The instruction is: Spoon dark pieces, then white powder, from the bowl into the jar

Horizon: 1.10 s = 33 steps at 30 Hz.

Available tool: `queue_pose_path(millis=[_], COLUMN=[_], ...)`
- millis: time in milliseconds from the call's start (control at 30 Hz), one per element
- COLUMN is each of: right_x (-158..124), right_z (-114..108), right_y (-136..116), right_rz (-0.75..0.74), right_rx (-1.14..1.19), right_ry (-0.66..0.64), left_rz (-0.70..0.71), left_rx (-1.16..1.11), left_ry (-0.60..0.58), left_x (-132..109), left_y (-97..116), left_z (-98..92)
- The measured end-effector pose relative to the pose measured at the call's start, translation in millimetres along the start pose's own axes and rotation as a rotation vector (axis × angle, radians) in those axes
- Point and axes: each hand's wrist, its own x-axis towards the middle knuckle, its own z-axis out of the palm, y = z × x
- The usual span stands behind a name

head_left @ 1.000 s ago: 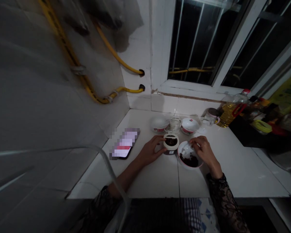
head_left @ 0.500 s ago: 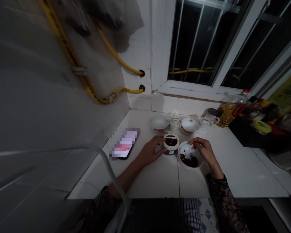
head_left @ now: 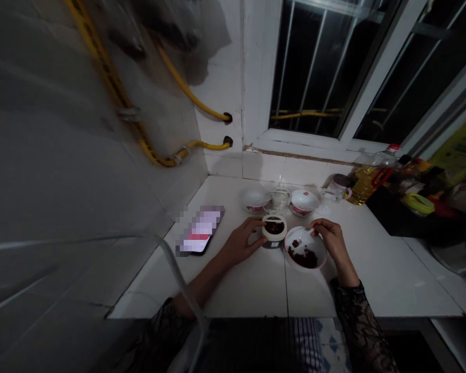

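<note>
My left hand is closed round the left side of a small jar with a cream rim, which stands on the counter. Dark red-brown paste or sauce fills the jar, and a pale bar lies across its opening. Just to the right stands a white bowl with a pink rim; dark crumbly food lies in its bottom. My right hand pinches the handle of a small white spoon over this bowl. A dark bit of food sits at the spoon's far end.
Behind the jar are a bowl, a clear glass container and a floral bowl. A phone lies at the left. To the right stand a glass mug, an oil bottle and a dark box near condiments.
My right hand has shifted slightly right and the spoon has lifted a little from the food in the bowl. My left hand stays on the jar.
</note>
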Motion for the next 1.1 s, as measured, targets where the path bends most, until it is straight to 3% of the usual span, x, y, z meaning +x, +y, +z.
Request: queue_pose_path(millis=[500,800,967,1100], right_x=[0.8,5.7,-1.5,-11.4], right_z=[0.3,2.4,21.1,32.5], right_y=[2.8,1.2,-12.1,-18.9], right_rz=[-0.002,-0.065,-0.274,-0.688], right_rx=[0.012,0.086,-0.017,-0.326], right_ry=[0.009,0.097,0.156,0.114], left_rz=[0.007,-0.023,-0.016,-0.014], left_rx=[0.011,-0.004,-0.001,-0.003], left_ry=[0.004,-0.013,-0.009,-0.006], left_x=[0.5,0.6,0.3,0.7], left_y=[0.1,1.7,-0.5,1.0], left_z=[-0.4,-1.4,-0.3,-0.8])
